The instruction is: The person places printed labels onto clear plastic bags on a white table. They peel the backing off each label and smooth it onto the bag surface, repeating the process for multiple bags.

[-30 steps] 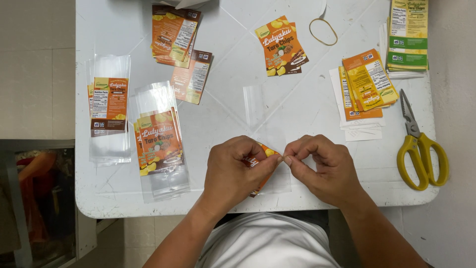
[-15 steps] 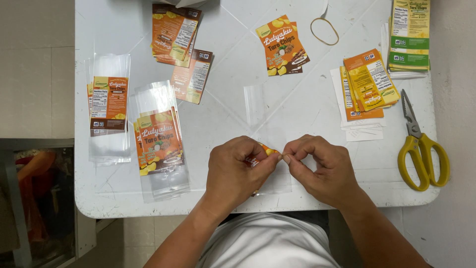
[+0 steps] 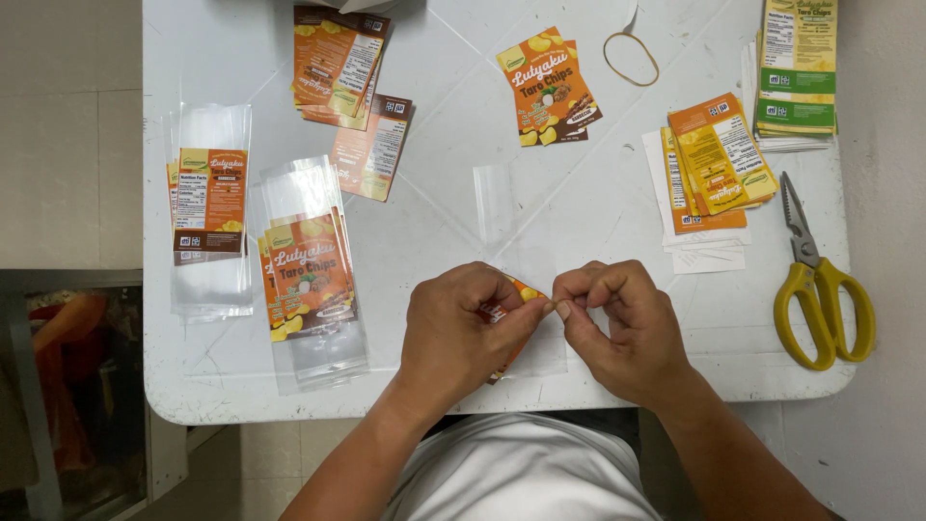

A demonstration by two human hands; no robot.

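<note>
Orange label [image 3: 521, 289] pinched between left hand [image 3: 461, 333] and right hand [image 3: 617, 323] at near edge of white table [image 3: 444, 222], over clear sleeve [image 3: 550, 338]; two filled sleeves [image 3: 309, 275] lie left; loose label stack [image 3: 719, 164] waits right; judged early.
</note>
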